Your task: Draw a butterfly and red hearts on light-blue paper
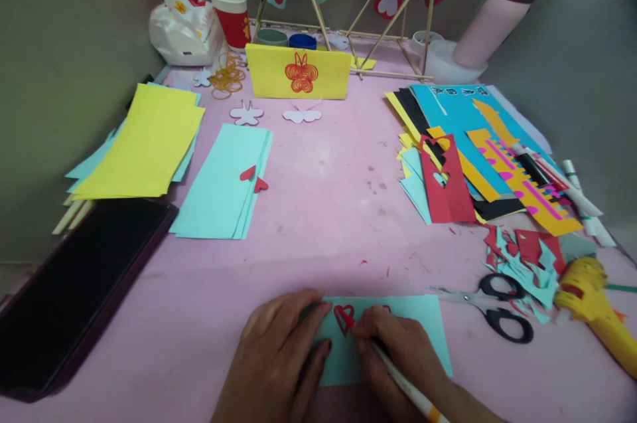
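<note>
A light blue paper card [432, 337] lies flat at the table's near edge. My right hand [403, 350] grips a white marker [405, 383] with a red tip, which touches the card at a red heart outline [344, 319]. Part of a second red mark shows just above my right hand. My left hand [281, 350] rests with fingers stretched over the card's left end, pressing it down. Black-handled scissors [502, 307] lie right of the card, their blades pointing at its upper corner.
Blue cards [223, 184] with two small red hearts and yellow sheets [144, 144] lie left, near a tablet [84, 290]. A yellow butterfly card [298, 71] stands at the back before stick frames. Right are coloured papers [450, 177], scraps [527, 263] and a yellow glue gun [594, 307].
</note>
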A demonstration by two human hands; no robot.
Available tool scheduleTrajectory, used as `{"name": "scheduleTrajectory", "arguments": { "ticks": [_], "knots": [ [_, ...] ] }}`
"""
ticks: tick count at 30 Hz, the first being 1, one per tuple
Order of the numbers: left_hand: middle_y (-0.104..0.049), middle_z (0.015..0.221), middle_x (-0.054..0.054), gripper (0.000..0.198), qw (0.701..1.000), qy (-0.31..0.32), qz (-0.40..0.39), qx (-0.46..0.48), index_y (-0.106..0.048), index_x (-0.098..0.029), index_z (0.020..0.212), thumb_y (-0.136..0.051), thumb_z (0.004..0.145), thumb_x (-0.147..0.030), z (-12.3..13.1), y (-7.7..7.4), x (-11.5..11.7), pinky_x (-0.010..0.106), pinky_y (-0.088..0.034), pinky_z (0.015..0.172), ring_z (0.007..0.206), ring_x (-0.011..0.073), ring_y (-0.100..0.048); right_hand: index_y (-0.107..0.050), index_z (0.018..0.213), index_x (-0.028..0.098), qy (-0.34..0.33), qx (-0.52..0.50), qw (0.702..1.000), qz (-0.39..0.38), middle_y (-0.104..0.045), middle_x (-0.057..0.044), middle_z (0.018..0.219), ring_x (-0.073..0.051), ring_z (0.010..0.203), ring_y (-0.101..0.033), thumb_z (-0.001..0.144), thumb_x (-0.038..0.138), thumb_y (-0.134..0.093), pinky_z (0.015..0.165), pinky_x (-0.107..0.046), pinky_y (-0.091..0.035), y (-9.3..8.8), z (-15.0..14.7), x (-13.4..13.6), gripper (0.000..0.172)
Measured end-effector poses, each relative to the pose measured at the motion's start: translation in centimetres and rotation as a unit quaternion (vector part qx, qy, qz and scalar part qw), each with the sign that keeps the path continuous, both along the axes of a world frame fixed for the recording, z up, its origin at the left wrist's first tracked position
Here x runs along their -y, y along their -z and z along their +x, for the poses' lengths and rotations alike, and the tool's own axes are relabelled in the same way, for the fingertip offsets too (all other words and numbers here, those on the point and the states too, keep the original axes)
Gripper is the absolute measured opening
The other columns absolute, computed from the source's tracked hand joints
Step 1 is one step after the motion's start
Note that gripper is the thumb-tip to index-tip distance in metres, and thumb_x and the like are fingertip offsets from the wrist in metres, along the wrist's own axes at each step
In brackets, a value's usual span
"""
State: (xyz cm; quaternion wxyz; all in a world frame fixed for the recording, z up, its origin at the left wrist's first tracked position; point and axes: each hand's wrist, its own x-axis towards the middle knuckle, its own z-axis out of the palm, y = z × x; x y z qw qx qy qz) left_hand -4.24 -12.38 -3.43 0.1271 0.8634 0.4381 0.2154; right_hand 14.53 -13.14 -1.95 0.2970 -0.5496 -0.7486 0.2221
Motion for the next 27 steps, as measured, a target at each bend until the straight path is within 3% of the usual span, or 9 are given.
{"name": "scheduleTrajectory", "arguments": {
  "ticks": [27],
  "knots": [
    [-0.057,0.117,0.005,0.030,0.999,-0.030,-0.040,0.007,-0.051,-0.024,0.119,-0.045,0.091,-0.025,0.52,-0.56,0.35,0.037,-0.040,0.090,0.107,0.0212,-0.050,-0.042,0.071,0.023,-0.052,0.012,0.998,-0.017,-0.057,0.005,0.050,-0.009,0.038,-0.051,0.068,0.004,-0.036,0.041,-0.017,-0.034,0.00,0.77,0.06,0.020]
  ]
}}
